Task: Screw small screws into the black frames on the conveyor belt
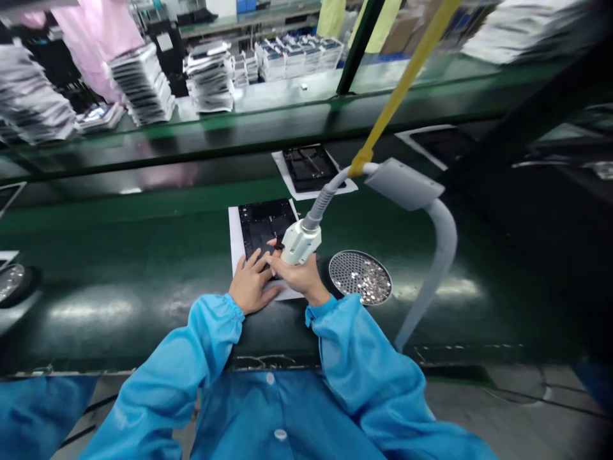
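My right hand is wrapped round a white electric screwdriver, whose grey cable hangs from a yellow strap. The tool points down at a black laptop-like casing; its tip is hidden behind my hand. With fingers spread, my left hand lies flat on the near edge of that casing. A white sheet is under the casing on the green bench. Just right of my right hand stands a round perforated dish with many small shiny screws in it.
Another black casing on white paper lies farther back. The yellow strap and a thick grey hose cross the space at right. Stacks of sheeted parts line the far shelf. A person in pink is beyond it.
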The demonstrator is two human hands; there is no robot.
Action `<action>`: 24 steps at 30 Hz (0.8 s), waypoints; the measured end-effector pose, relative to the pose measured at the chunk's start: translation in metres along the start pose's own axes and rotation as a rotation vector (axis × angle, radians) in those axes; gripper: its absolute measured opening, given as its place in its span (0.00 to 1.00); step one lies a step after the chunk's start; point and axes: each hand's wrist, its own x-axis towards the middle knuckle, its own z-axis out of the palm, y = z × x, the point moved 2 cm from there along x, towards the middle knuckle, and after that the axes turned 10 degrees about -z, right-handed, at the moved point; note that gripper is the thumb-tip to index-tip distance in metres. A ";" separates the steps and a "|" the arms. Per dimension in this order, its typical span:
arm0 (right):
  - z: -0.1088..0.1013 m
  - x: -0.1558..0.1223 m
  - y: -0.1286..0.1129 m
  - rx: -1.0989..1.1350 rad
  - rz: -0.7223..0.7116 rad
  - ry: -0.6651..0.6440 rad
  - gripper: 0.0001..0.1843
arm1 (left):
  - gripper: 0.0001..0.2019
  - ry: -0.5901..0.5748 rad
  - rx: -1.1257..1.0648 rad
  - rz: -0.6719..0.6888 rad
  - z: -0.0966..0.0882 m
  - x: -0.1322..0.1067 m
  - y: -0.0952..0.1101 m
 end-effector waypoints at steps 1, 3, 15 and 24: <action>-0.002 0.001 -0.002 0.002 -0.017 0.020 0.09 | 0.23 -0.004 0.009 -0.001 -0.001 -0.002 -0.001; -0.008 0.002 -0.007 0.002 -0.054 0.067 0.10 | 0.22 -0.011 0.028 -0.003 -0.002 -0.009 -0.001; -0.056 0.012 -0.025 -0.196 -0.158 0.344 0.10 | 0.21 0.290 -0.192 -0.594 -0.043 -0.050 -0.043; -0.075 0.012 -0.029 -0.279 -0.083 0.448 0.11 | 0.19 -0.091 -0.237 -0.715 -0.038 -0.041 -0.034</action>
